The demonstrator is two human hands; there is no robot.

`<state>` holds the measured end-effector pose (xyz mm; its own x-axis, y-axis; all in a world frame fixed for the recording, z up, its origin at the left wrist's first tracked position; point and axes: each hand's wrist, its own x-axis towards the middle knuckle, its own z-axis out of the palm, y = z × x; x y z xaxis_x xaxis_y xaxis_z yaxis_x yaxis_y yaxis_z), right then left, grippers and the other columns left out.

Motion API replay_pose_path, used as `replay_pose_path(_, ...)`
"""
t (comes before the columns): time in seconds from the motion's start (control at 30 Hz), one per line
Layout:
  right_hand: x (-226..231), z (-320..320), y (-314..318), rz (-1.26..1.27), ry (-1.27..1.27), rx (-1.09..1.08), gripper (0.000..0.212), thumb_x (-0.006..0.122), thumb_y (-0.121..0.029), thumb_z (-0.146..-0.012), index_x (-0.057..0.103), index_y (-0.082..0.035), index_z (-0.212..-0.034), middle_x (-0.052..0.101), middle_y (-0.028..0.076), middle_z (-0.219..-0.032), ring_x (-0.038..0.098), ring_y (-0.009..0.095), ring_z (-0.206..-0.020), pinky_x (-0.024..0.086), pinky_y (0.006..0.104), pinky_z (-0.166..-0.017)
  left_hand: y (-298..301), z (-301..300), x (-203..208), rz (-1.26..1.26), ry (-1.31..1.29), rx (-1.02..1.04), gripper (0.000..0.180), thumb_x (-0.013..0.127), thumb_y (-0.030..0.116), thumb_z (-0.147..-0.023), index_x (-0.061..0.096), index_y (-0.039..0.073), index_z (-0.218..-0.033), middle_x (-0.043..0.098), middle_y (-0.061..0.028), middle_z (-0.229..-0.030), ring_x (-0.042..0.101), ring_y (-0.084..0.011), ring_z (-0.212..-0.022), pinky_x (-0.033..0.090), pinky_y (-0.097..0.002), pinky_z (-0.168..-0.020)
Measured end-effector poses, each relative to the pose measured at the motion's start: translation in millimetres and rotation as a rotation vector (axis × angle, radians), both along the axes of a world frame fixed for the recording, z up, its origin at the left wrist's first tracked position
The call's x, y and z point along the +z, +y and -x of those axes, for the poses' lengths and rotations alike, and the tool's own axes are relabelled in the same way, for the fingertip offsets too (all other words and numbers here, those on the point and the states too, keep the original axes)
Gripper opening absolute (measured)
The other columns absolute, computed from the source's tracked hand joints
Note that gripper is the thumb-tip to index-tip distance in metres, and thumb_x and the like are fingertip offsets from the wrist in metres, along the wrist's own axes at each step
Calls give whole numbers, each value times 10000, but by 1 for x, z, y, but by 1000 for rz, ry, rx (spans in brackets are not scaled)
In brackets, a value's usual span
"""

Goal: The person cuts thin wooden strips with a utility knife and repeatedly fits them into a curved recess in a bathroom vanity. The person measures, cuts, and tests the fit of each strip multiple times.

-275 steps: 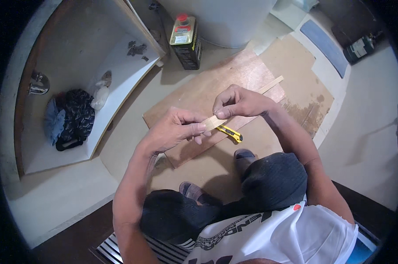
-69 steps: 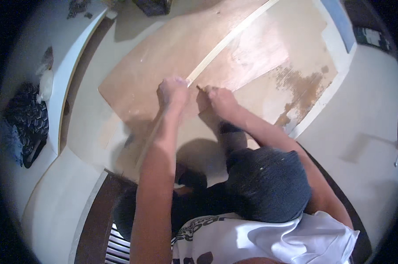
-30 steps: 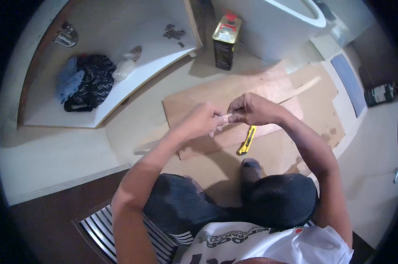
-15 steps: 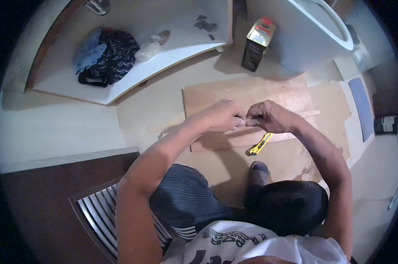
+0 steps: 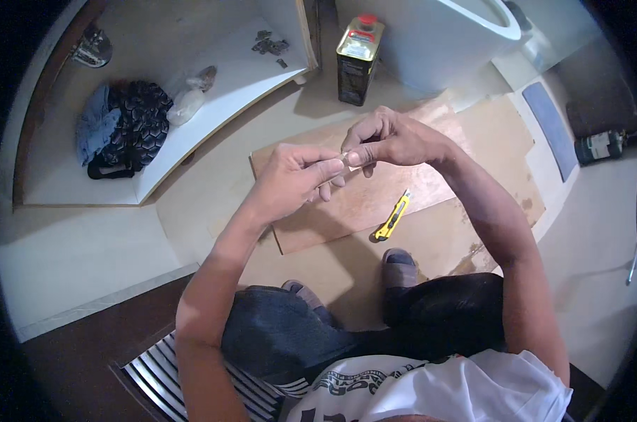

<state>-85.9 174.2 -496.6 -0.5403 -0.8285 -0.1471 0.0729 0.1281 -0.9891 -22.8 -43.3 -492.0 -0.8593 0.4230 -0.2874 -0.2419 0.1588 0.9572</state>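
My left hand (image 5: 294, 176) and my right hand (image 5: 396, 141) are raised over a thin reddish-brown wooden board, their fingertips meeting. Both thumbs and forefingers pinch a small pale piece (image 5: 345, 160); its kind is too small to make out, and the fingers cover most of it. Below my right hand, a yellow utility knife (image 5: 392, 216) lies across the front edge of the wooden board (image 5: 318, 228). Its short metal tip points away from me.
A brown sheet (image 5: 498, 141) lies under the board. Beyond stand a dark rectangular can (image 5: 353, 74) with a red cap and a white toilet-like fixture (image 5: 431, 49). At left, an open white cabinet (image 5: 51, 186) holds bundled dark cloth (image 5: 132, 123) and a plastic bag (image 5: 187, 105). My slippers (image 5: 400, 273) are near the knife.
My hands have come up and toward the left, and their fingers have shifted around the small piece. The view has turned, moving the room leftward. The pale strip seen across the board no longer shows.
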Motion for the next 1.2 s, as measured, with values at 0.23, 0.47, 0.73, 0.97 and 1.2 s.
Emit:
replay_pose_path(0.23, -10, -2, -3, 100, -8, 35, 237, 681, -255, -881, 685, -19, -902, 619, 12, -698, 565, 85, -628, 462, 234, -559, -1, -10, -3, -51, 23, 64, 205, 620, 180, -922, 702, 17, -1015, 667, -36, -777, 546, -44, -564, 391, -176, -463)
replay_pose_path(0.47, 5, 10, -7, 99, 156, -268, 210, 654, -217, -902, 639, -19, -833, 589, -7, -714, 549, 59, -606, 457, 220, -533, -3, -6, -1, -242, 21, 377, 197, 615, 190, -929, 656, 15, -1012, 654, -49, -772, 535, -60, -525, 401, -175, -449)
replay_pose_path(0.73, -28, 6, -24, -129, 644, -150, 251, 603, -226, -905, 635, 22, -893, 633, 178, -738, 595, 261, -650, 474, 381, -641, -45, 4, 24, -107, 187, 569, 214, 611, 179, -931, 614, -5, -1039, 671, -93, -880, 619, -124, -654, 489, -221, -558)
replay_pose_path(0.97, -69, -45, -67, 47, 395, -142, 498, 582, -378, -918, 543, 12, -1224, 547, 204, -1260, 531, 288, -1150, 432, 373, -964, -36, 25, 53, -422, 259, 732, 226, 576, 112, -940, 570, -31, -1114, 639, -152, -1036, 641, -228, -852, 556, -337, -786)
replay_pose_path(1.2, -95, -10, -68, 204, -172, -190, 407, 627, -380, -900, 627, -9, -1068, 687, 63, -910, 637, 153, -867, 500, 320, -824, -28, 165, 110, -611, 479, 875, 269, 632, 90, -902, 582, -56, -1122, 645, -110, -941, 634, -199, -792, 545, -324, -746)
